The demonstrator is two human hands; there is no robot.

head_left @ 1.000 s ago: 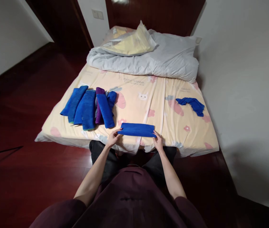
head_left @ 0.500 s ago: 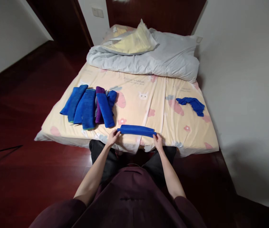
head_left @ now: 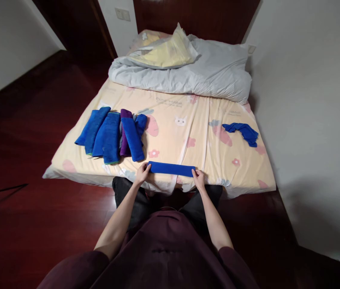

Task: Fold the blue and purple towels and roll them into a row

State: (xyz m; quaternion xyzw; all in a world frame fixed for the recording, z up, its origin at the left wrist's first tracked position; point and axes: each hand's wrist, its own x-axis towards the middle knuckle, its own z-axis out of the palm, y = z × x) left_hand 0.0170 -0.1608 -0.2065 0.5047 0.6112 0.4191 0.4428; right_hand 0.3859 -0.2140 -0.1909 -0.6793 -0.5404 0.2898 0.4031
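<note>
Folded blue towel (head_left: 171, 168) lies flat at the near edge of the bed (head_left: 185, 132). Left hand (head_left: 142, 174) pinches its left end, right hand (head_left: 199, 179) its right end. Sheet is pale yellow, cartoon print; dark red wood floor (head_left: 22, 132), white walls.

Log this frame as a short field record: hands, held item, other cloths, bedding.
left hand: grip on left end of the folded blue towel
right hand: grip on its right end
towel state: narrow flat strip lying crosswise at the near edge of the bed
folded stack: blue cloths and one purple, in a row, far left of the strip
loose cloth: crumpled blue, right side of bed, apart from hands
bedding: grey duvet bunched at the head end
</note>
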